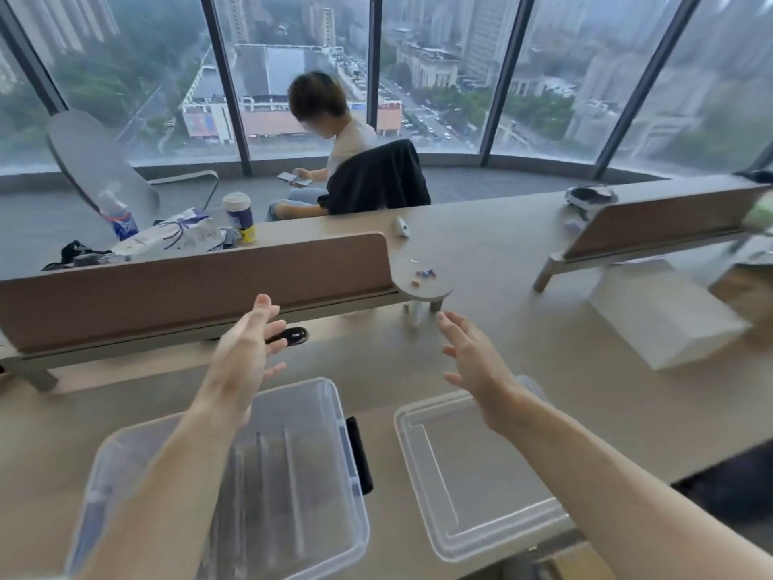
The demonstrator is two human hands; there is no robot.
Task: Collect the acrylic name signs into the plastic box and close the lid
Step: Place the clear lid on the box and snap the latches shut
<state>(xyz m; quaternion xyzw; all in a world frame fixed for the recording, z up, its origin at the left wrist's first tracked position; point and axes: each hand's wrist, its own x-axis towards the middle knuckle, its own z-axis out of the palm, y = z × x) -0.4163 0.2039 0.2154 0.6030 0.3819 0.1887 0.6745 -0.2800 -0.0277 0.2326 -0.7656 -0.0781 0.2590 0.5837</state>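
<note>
A: Left hand [247, 349] — fingers [267, 311] spread, palm turned inward, nothing gripped. Raised above the far rim of the plastic box [334, 416].

B: Right hand [472, 362] — fingers [449, 324] likewise spread and loose, nothing pinched. Held over the far edge of the lid [472, 475]. Fingertips near a small clear upright piece [414, 313] under the round shelf [422, 280]; whether touching, could not be told. Too blurred to confirm as a sign.

A: Box open, on the desk [523, 261] at lower left. Inside: clear acrylic name signs [267, 479], seen as thin upright edges, side by side. Exact count not readable.

B: Lid off, lying flat just right of the box, apart from it. Dark latch [359, 454] on the box's right wall, between box and lid.

A: Beyond the hands: brown desk divider [196, 286], black oval cable port [288, 336] at its base. Small coloured bits [424, 275] on the round shelf.

B: White carton [665, 316] at right, well apart. Seated person [334, 148] past the desk, phone [293, 178] in hand.
</note>
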